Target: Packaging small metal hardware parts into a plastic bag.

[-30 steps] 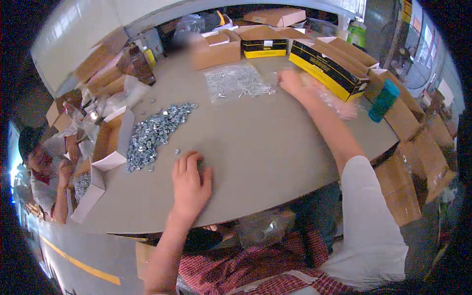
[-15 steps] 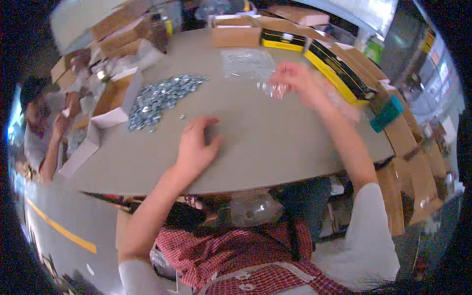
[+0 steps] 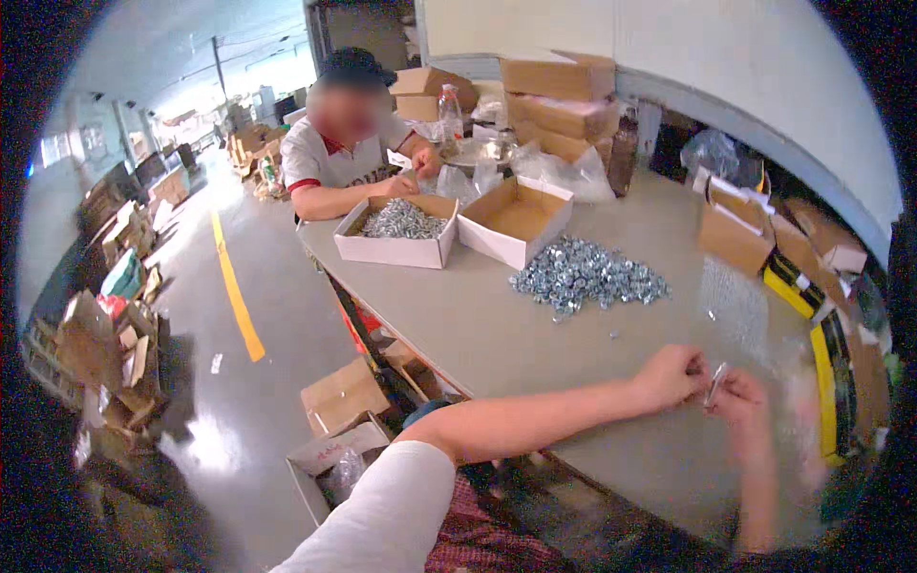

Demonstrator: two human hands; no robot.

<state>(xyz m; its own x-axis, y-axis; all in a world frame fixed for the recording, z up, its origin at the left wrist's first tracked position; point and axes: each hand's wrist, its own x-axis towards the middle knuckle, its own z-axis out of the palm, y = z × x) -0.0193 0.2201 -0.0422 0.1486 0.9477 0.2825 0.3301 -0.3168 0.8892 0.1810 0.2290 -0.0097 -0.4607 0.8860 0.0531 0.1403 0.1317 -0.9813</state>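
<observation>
My left hand (image 3: 671, 376) is over the right part of the table, its fingers pinched together; what they hold, if anything, is too small to make out. Close against it, my right hand (image 3: 743, 396) is closed on a small shiny metal piece (image 3: 715, 384), long and narrow. The fingertips of both hands nearly meet at this piece. Beyond them lies a spread pile of small silvery metal parts (image 3: 592, 277), with a single loose part (image 3: 614, 335) nearer to my hands. A clear plastic sheet (image 3: 735, 304) with small bits on it lies beyond my right hand.
A white box of small metal parts (image 3: 394, 250) and an open cardboard box (image 3: 564, 212) stand left of the pile. A co-worker (image 3: 349, 143) sits behind them, hands near clear bags. Black-and-yellow boxes (image 3: 831, 392) line the right edge. Cartons (image 3: 559, 95) are stacked at the back.
The view has swung to the left. My right hand has come from beside the plastic sheet to my left hand with the shiny metal. The left hand's spread fingers have closed to a pinch.
</observation>
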